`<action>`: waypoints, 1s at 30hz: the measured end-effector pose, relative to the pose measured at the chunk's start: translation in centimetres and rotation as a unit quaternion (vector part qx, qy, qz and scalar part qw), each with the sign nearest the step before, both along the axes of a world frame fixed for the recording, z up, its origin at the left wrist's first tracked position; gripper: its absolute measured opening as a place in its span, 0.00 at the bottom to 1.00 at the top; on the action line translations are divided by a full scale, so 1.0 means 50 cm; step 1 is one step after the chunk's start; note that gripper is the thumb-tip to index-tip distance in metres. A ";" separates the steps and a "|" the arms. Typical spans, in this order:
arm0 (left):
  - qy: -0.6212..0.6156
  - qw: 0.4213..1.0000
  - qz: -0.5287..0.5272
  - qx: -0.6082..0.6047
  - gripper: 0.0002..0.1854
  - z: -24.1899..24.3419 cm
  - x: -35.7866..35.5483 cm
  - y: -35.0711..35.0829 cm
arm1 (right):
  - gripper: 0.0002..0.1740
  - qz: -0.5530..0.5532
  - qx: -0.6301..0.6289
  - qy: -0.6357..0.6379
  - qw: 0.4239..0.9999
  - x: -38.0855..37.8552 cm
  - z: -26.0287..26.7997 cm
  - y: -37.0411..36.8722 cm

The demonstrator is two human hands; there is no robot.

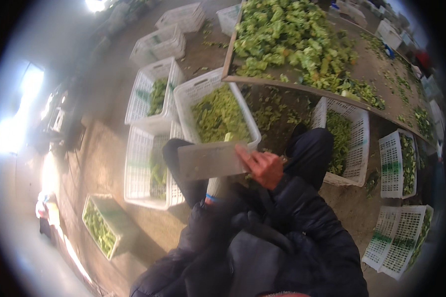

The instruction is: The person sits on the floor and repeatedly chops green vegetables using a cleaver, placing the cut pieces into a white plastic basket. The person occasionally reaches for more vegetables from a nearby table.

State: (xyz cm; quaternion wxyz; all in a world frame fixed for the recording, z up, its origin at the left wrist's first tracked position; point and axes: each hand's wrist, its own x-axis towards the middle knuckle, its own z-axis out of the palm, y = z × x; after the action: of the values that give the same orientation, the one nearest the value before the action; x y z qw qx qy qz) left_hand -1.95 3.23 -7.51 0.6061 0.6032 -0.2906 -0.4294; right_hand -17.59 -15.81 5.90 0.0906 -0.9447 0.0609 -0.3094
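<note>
My right hand (266, 167) is bare and grips a cleaver with a broad, blurred metal blade (212, 160). Its index finger lies along the blade near the handle end. Behind the blade is my left hand (216, 186), in a pale knit glove with a blue cuff edge; its fingers are hidden. A pale green vegetable stalk (229, 136) pokes up past the blade's far edge; what holds it cannot be seen. Just beyond stands a white plastic crate (253, 128) of chopped yellow-green leaves (219, 113).
A wood-edged table (304, 86) bears a heap of leafy greens (282, 41). White crates stand at left (133, 163) and right (358, 148), several holding leaves. Another leaf-filled crate (124, 230) sits on the floor at lower left. Leaf scraps (271, 111) litter the ground under the table.
</note>
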 end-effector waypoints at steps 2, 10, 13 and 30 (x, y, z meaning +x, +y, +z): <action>0.014 0.997 0.062 -0.038 0.25 -0.029 0.014 0.015 | 0.41 0.015 0.014 -0.013 1.000 0.003 -0.002 -0.005; 0.143 0.971 0.183 -0.050 0.23 0.190 0.011 -0.015 | 0.36 0.041 0.046 -0.022 0.998 0.054 -0.092 -0.099; 0.133 0.970 0.200 -0.021 0.20 0.319 -0.023 -0.005 | 0.34 -0.143 0.086 0.180 0.969 0.077 -0.111 -0.155; 0.267 0.949 0.135 -0.097 0.27 0.237 0.016 -0.003 | 0.38 -0.012 0.105 0.047 0.993 0.088 -0.112 -0.081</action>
State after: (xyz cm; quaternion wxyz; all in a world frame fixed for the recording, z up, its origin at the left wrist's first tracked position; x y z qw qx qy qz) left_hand -1.16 3.08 4.33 0.7694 0.4384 -0.0744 -0.4586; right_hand -13.20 -19.87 0.32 0.1829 -0.9424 0.1087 -0.2580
